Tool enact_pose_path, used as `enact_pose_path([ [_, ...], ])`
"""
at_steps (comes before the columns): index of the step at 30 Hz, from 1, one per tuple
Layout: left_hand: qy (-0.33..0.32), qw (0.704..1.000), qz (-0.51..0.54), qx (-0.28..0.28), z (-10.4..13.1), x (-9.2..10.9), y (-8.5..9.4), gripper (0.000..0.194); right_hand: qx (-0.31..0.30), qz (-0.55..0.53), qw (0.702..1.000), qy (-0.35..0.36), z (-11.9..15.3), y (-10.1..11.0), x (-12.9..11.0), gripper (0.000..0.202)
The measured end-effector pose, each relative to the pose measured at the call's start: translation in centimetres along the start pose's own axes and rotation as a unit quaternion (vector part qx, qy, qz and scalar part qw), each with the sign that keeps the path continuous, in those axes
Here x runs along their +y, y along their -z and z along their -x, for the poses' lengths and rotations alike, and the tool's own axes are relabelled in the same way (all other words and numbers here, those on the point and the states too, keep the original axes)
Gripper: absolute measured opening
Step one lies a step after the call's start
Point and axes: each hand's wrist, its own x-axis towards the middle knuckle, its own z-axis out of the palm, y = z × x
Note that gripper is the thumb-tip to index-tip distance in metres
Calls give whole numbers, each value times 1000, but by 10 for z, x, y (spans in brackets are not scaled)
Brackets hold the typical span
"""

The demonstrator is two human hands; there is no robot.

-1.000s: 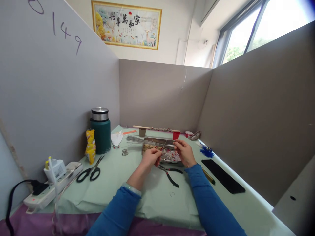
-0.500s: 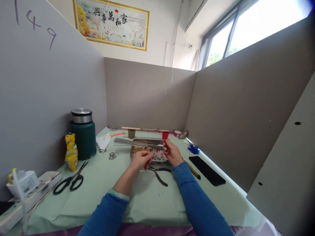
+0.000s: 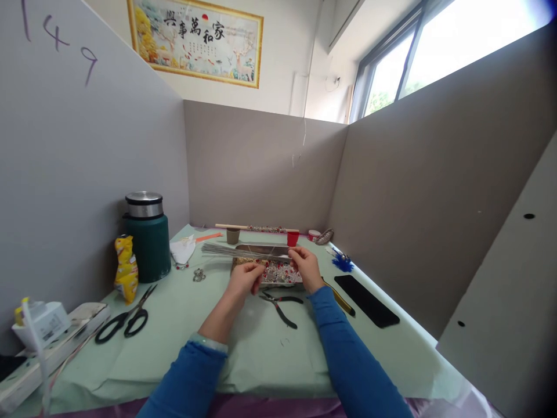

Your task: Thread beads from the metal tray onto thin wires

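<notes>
My left hand [image 3: 244,280] is closed in a pinch over the front left of a metal tray [image 3: 278,284]. Opposite it, my right hand [image 3: 306,268] pinches above the tray's right side. A fine wire seems to run from the fingers of each hand, though it is barely visible. Inside the tray lie gold beads [image 3: 243,262] on the left and red and clear beads [image 3: 281,271] on the right. A bundle of thin straight wires [image 3: 221,251] rests across the tray, its right end close to my right fingers. Black-handled pliers [image 3: 278,305] lie just in front.
Scissors [image 3: 126,322], a green flask [image 3: 147,244], a yellow packet [image 3: 126,270] and a power strip [image 3: 82,331] stand left. At the back are a brown cup [image 3: 232,235], a red cup [image 3: 292,238] and a beaded stick [image 3: 265,230]. A black phone-like slab [image 3: 366,301] lies right.
My left hand has shifted slightly left and up, away from my right hand, uncovering more beads. My right hand has barely moved, its fingers now lower and more curled.
</notes>
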Motion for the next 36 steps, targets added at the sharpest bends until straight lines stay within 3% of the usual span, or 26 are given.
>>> enact_pose_path([
  [5, -4, 996, 49, 68, -4, 0, 5, 22, -33, 252, 966, 43, -5, 6, 6, 30],
  [9, -14, 994, 68, 90, -5, -1, 7, 24, -71, 456, 887, 19, -12, 10, 5, 33],
  [11, -20, 993, 70, 93, -6, -1, 8, 25, -93, 504, 859, -4, -16, 11, 6, 28],
  [17, -20, 992, 74, 97, -7, -4, 8, 24, -199, 556, 805, -50, -26, 3, 10, 17],
  [24, -16, 992, 73, 102, -9, -5, 8, 22, -251, 576, 778, -14, -29, -21, 6, 24],
  [29, -12, 992, 77, 99, -9, -5, 8, 21, -225, 624, 747, -33, -28, -19, 8, 16],
  [36, -16, 991, 81, 102, -9, -6, 8, 21, -250, 621, 742, 34, -28, -32, 8, 21],
])
